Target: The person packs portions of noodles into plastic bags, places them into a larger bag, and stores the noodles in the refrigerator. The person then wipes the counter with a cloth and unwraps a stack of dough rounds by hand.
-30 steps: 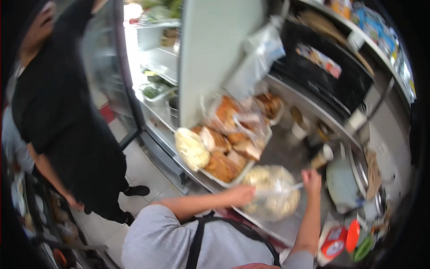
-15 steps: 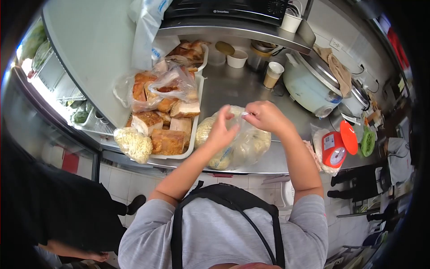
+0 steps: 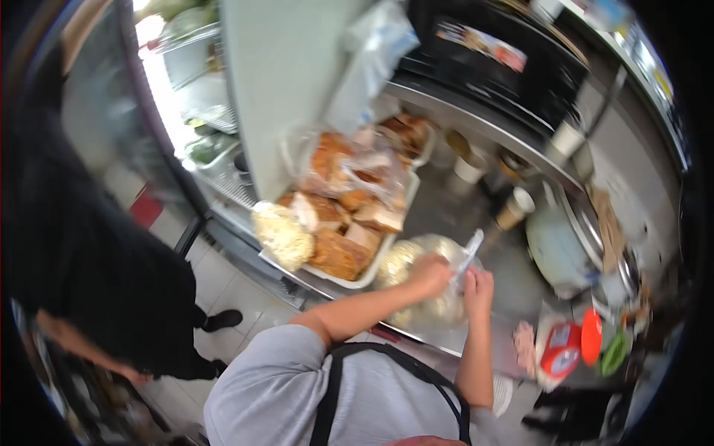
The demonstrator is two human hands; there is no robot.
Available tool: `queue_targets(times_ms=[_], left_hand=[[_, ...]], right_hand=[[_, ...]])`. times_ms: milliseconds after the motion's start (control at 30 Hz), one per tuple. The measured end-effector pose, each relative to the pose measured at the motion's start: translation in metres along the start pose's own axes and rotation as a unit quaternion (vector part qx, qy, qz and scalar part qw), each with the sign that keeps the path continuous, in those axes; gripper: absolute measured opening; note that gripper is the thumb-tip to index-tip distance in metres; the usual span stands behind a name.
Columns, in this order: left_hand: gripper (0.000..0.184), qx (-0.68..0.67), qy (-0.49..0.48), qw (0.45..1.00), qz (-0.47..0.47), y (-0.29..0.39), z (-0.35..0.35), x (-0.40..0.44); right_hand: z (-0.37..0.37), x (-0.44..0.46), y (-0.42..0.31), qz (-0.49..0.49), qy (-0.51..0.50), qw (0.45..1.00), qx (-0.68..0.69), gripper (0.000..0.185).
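Observation:
A clear plastic bag of pale noodles (image 3: 399, 262) lies on the steel counter, close to its front edge. My left hand (image 3: 431, 276) is closed on the bag's gathered neck, and a twisted end of plastic sticks up past the fingers. Close beside it, my right hand (image 3: 478, 288) pinches the same bag's plastic. The exact grip of the fingertips is blurred. To the left, a white tray (image 3: 364, 281) holds chunks of browned meat (image 3: 338, 253), partly under another clear bag. A second bag of noodles (image 3: 284, 236) rests at the tray's left corner.
A paper cup (image 3: 515, 208) and a large rice cooker (image 3: 561, 241) stand behind and right. A red scale (image 3: 559, 349) sits at the right. Above hangs a shelf with a black oven (image 3: 483, 63). A person in black (image 3: 97, 245) stands left by the open fridge.
The view has turned and shifted. My left hand, open beside the bag before, has closed on its neck. My right hand has moved down beside it, still pinching plastic.

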State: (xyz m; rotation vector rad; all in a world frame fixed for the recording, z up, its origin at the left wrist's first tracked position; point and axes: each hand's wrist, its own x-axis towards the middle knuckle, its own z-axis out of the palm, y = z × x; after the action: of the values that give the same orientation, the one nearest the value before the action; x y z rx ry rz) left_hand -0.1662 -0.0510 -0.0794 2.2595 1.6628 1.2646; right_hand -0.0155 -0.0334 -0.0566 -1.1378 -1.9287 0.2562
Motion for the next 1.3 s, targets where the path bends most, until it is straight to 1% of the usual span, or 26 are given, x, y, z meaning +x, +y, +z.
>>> queue_targets(times_ms=[33,67,167,200,233,300,333,400,433,500,533,633,733,833,933,1000,1033,1100,1200,1233,1267,1300], left_hand=[[0.024,0.004,-0.003,1.000,-0.001,-0.001,0.000,0.001],[0.020,0.005,-0.012,1.000,0.003,-0.002,0.001,0.001],[0.016,-0.021,0.016,1.000,-0.004,-0.001,0.000,-0.003],[0.016,-0.013,0.005,1.000,-0.005,0.000,-0.001,-0.004],[0.016,-0.013,0.021,1.000,0.000,0.000,-0.003,-0.003],[0.018,-0.017,0.049,0.999,0.010,0.003,-0.005,-0.006],[0.017,-0.026,0.048,0.999,0.002,0.002,-0.005,-0.008],[0.015,-0.044,0.046,0.998,-0.012,-0.002,-0.003,-0.006],[0.015,-0.042,0.024,0.998,-0.030,-0.003,-0.002,-0.005],[0.015,-0.040,-0.019,0.997,-0.070,-0.005,-0.001,-0.001],[0.016,-0.039,-0.015,0.996,-0.073,-0.005,0.002,0.000],[0.017,-0.036,-0.005,0.996,-0.080,-0.002,0.005,-0.001],[0.018,-0.032,0.002,0.997,-0.074,-0.001,0.002,-0.004],[0.017,-0.024,0.004,0.997,-0.070,0.003,-0.001,-0.006],[0.017,-0.016,0.008,0.997,-0.075,0.003,0.000,-0.004],[0.016,-0.001,-0.001,0.997,-0.081,0.003,-0.001,-0.004],[0.016,-0.002,0.017,0.998,-0.066,0.001,0.001,-0.006],[0.017,-0.004,0.050,0.998,-0.036,-0.003,0.008,-0.011],[0.017,0.012,-0.036,0.997,-0.064,0.001,0.000,-0.005],[0.016,0.026,-0.048,0.996,-0.071,-0.005,0.006,-0.004],[0.016,0.038,-0.062,0.994,-0.076,-0.014,0.017,-0.004],[0.016,0.048,-0.079,0.993,-0.078,-0.017,0.026,-0.002]], right_hand=[[0.003,0.001,-0.022,0.007,0.000,1.000,-0.018,0.017],[0.010,0.002,-0.021,0.024,-0.035,0.999,-0.032,0.017],[0.020,0.016,-0.016,0.085,-0.116,0.986,-0.085,0.016],[0.018,0.019,-0.018,0.108,-0.144,0.978,-0.103,0.015],[0.018,0.022,-0.020,0.131,-0.171,0.969,-0.119,0.015],[0.021,0.027,-0.019,0.152,-0.182,0.966,-0.105,0.015],[0.022,0.028,-0.020,0.164,-0.187,0.964,-0.097,0.016],[0.020,0.022,-0.022,0.075,-0.140,0.986,-0.045,0.015],[0.020,0.017,-0.022,0.030,-0.114,0.993,-0.019,0.015],[0.018,0.003,-0.016,0.013,-0.075,0.996,0.050,0.012],[0.018,-0.002,-0.016,0.006,-0.058,0.995,0.085,0.010],[0.013,-0.006,-0.031,-0.138,0.032,0.985,0.093,0.006],[0.014,-0.009,-0.021,-0.001,-0.084,0.972,0.219,0.007],[0.019,-0.017,-0.020,-0.026,-0.010,0.993,0.112,0.006],[0.024,-0.022,-0.022,0.043,0.018,0.992,0.116,0.003],[0.025,-0.022,-0.011,0.034,-0.007,0.989,0.142,0.004],[0.025,-0.022,-0.007,0.031,-0.018,0.987,0.155,0.004],[0.018,-0.019,-0.004,0.066,-0.071,0.979,0.179,0.006],[0.002,-0.007,-0.024,0.146,-0.149,0.947,0.243,0.008],[0.000,-0.002,-0.030,0.178,-0.173,0.930,0.269,0.008],[0.002,0.000,-0.029,0.093,-0.172,0.960,0.200,0.009],[0.003,0.000,-0.025,0.010,-0.169,0.978,0.125,0.010]])
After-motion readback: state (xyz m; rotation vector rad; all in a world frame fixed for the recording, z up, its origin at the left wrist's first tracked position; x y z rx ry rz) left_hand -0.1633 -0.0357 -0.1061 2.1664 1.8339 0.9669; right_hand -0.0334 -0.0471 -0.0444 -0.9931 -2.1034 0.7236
